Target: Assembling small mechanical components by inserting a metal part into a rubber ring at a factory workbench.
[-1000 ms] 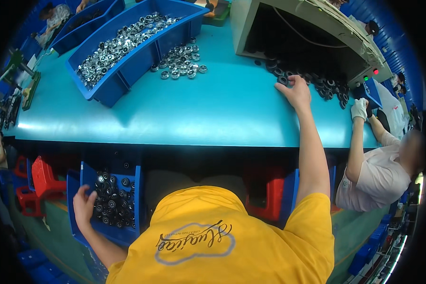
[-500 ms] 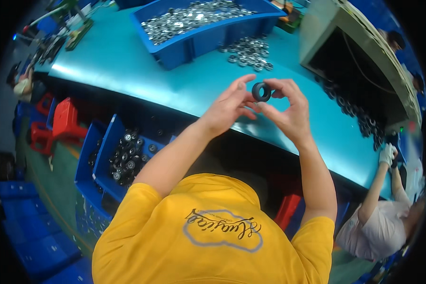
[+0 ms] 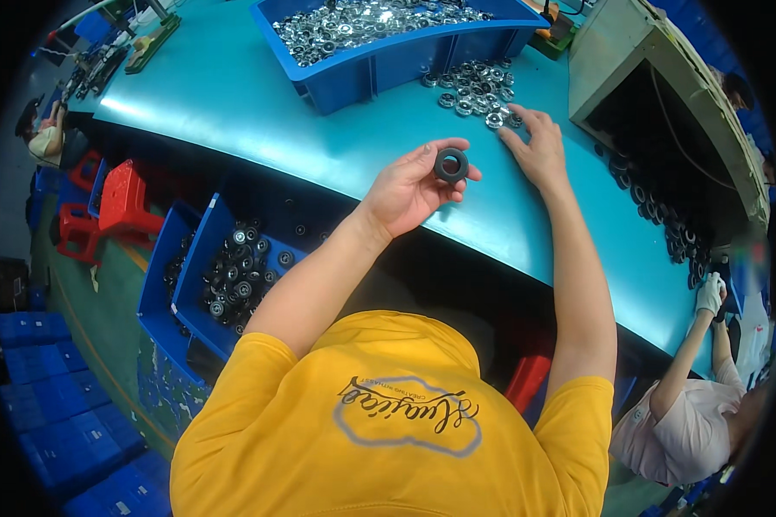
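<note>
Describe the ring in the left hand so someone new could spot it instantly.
Start at the teal table and find the left hand raised palm-up over its near edge. The dark ring sits pinched at its fingertips. Unlike the shiny silver rings loose on the table by the right hand, it is black and matte.

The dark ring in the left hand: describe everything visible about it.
The dark ring is a small, thick, round piece with a hole through its middle, black to dark grey with a matte, rubber-like look. It is held above the teal table, its flat face turned up toward the camera. The left hand pinches it at the fingertips, thumb on one side. The right hand lies apart from it, by the loose silver rings.
</note>
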{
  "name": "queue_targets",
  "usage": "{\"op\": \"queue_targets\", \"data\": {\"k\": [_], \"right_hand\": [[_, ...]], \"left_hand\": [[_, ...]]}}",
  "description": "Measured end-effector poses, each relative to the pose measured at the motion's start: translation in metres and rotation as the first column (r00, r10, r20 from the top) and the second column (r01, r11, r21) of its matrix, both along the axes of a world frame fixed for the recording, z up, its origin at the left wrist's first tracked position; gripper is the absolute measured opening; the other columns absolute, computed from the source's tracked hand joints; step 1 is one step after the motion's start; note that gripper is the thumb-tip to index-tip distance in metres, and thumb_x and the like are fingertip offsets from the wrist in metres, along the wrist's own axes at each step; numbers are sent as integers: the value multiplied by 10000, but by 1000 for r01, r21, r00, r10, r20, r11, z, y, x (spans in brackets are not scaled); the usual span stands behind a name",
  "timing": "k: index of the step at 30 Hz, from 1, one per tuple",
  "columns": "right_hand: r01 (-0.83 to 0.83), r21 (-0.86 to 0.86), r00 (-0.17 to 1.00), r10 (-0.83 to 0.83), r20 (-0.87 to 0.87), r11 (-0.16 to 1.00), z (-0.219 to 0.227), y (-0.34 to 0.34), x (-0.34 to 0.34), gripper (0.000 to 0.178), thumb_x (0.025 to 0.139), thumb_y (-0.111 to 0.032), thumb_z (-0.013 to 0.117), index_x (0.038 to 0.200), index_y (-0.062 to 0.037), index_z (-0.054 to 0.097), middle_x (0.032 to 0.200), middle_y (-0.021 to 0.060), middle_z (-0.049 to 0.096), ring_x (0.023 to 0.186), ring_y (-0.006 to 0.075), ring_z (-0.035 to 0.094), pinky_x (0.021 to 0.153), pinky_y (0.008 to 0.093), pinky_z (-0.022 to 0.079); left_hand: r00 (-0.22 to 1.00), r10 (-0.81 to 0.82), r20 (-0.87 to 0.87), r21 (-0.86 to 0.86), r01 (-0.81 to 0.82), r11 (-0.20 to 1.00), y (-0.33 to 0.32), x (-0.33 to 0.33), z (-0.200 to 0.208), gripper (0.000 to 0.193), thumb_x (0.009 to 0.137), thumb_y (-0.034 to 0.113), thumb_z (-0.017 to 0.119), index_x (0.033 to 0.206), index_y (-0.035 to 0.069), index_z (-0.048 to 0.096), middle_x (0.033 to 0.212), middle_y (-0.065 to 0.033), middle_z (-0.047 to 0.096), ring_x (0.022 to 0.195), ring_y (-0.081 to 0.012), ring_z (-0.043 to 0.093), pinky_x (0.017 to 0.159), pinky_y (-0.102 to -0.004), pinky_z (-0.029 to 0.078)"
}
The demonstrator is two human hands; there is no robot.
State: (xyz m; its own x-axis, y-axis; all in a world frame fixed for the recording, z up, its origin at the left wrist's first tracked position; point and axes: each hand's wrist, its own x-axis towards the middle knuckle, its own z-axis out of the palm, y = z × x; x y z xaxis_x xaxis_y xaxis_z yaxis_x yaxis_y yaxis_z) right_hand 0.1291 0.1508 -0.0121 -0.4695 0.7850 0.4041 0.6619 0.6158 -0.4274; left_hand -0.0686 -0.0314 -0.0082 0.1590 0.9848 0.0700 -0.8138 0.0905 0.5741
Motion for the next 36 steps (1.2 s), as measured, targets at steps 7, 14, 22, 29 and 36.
{"op": "queue_targets", "data": {"k": [7,14,22,29,36], "right_hand": [[61,-53,998,-62,-14,997,-2,-6,-2,302,844,-232,774,1132,-143,745,1103,105,673,1044,271,620,907,385,515],[-127,-310,897,-25,-442,942,17,-23,-5,327,803,-125,792,1122,-76,738,1005,40,671,776,129,619,729,276,529],[-397,-413,845,151,-513,820,64,-100,-3,316,784,-66,782,1098,-66,755,999,33,668,840,109,631,803,265,540],[-371,-432,775,18,-631,822,39,-138,1,392,775,9,768,1158,-7,688,1063,37,681,901,103,633,831,267,541],[-614,-521,517,-197,-833,594,18,-168,11,490,773,61,782,1233,18,620,1145,78,661,1034,150,634,953,304,548]], "left_hand": [[1000,-5,3,1,5,1000,0,0,-1,443,1109,308,381,1411,-2,474,1181,-241,611,953,-238,611,877,-349,537],[999,18,-34,-1,-18,1000,0,-1,-1,459,1094,334,436,1414,8,480,1185,-211,624,973,-228,614,914,-364,529],[984,155,-93,90,-146,985,-2,7,-5,469,998,242,656,1384,13,520,1226,-162,638,1083,-211,630,999,-363,511],[824,364,-434,193,-310,931,-20,29,2,500,838,72,829,1277,16,595,1173,-85,638,1055,-155,628,940,-309,528],[433,539,-722,407,-364,838,-51,44,19,455,789,143,886,1161,20,655,1085,-32,623,957,-124,634,843,-265,528]]}}
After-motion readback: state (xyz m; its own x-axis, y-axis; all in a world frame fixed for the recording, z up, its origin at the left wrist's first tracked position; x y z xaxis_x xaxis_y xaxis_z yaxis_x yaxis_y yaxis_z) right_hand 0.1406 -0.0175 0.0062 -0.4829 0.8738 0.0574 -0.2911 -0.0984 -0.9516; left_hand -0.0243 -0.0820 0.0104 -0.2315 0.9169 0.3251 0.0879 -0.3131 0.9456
